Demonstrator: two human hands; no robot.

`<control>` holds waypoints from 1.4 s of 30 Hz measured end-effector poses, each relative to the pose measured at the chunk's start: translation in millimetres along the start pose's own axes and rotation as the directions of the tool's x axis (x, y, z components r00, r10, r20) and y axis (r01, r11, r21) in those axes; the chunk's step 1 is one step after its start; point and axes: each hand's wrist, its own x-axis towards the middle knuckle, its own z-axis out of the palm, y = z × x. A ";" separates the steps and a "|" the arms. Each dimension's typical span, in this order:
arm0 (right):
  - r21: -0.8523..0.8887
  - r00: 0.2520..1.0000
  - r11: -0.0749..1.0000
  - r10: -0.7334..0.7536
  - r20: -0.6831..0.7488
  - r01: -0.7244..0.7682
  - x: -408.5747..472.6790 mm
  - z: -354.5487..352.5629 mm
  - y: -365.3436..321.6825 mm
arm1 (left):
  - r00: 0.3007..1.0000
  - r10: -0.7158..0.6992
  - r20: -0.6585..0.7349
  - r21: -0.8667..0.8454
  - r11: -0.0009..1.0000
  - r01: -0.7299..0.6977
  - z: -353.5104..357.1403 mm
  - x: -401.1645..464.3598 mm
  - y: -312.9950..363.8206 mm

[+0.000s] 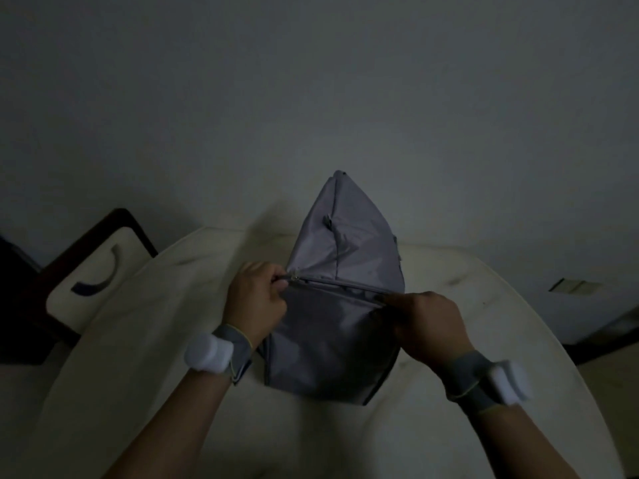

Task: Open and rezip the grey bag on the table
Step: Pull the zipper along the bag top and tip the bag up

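Your left hand (pixel 256 299) pinches the zipper pull (pixel 288 279) at the grey bag's (pixel 332 326) nine o'clock; your right hand (pixel 427 323) grips the three o'clock end. Zipping stage unclear; next, draw steadily.

A bag (pixel 332 305) stands on a round table (pixel 138 340), near its far edge, against the wall (pixel 311 81). A hand pinches each end of the bag's zipper (pixel 332 283): left hand (pixel 254 299), right hand (pixel 428 326). A chair (pixel 86 271) sits left of the table.
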 end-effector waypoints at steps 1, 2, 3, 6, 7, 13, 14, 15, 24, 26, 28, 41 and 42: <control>-0.026 1.000 1.000 0.016 0.008 -0.016 -0.4 -2.8 -3.2 | 1.000 0.025 0.007 0.008 1.000 -0.025 -2.5 0.5 -1.5; -0.019 0.999 0.999 0.027 0.027 -0.027 0.2 -6.1 -6.8 | 0.999 0.049 0.021 0.000 0.999 -0.049 -4.8 0.6 -2.3; 0.027 0.999 0.999 0.031 0.033 -0.032 0.4 -9.7 -12.2 | 0.997 0.069 0.031 -0.019 0.997 -0.069 -6.1 -0.9 -2.5; 0.169 0.998 0.985 0.029 -0.052 -0.020 14.7 -26.5 -32.4 | 0.996 0.082 0.042 -0.087 0.993 -0.078 -6.9 -0.8 2.3; 0.176 0.998 0.984 0.006 -0.069 0.007 20.9 -30.8 -39.2 | 0.996 0.079 0.043 -0.101 0.992 -0.074 -6.5 -1.9 4.9; -0.141 0.974 0.966 -0.225 -0.038 0.217 48.4 -32.4 -64.4 | 0.994 0.099 0.045 -0.118 0.989 -0.093 -7.3 -9.9 11.5; -0.172 0.965 0.954 -0.258 -0.046 0.246 48.9 -32.6 -66.9 | 0.994 0.099 0.040 -0.109 0.990 -0.094 -7.4 -10.6 10.3; -0.199 0.956 0.941 -0.290 -0.051 0.275 48.0 -31.8 -69.3 | 0.995 0.094 0.037 -0.097 0.991 -0.090 -7.1 -11.3 9.2; -0.253 0.986 0.954 -0.165 -0.006 0.158 47.4 -53.7 -91.3 | 0.996 0.080 0.030 -0.056 0.995 -0.079 -10.9 -12.5 6.1; -0.164 0.996 0.983 -0.088 -0.003 0.086 44.0 -56.5 -102.9 | 0.994 0.104 0.020 -0.050 0.993 -0.103 -10.8 -12.8 7.3; -0.022 0.996 0.997 -0.077 -0.037 0.076 39.8 -50.7 -117.5 | 0.990 0.140 0.011 -0.077 0.987 -0.138 -9.7 -15.4 8.5; 0.080 0.992 0.989 -0.120 -0.036 0.122 47.5 -32.4 -139.7 | 0.993 0.118 0.009 -0.083 0.990 -0.117 -13.2 -20.3 13.0; 0.104 0.993 0.989 -0.103 -0.060 0.108 46.7 -32.9 -141.7 | 0.993 0.120 0.002 -0.086 0.989 -0.119 -14.0 -20.7 14.3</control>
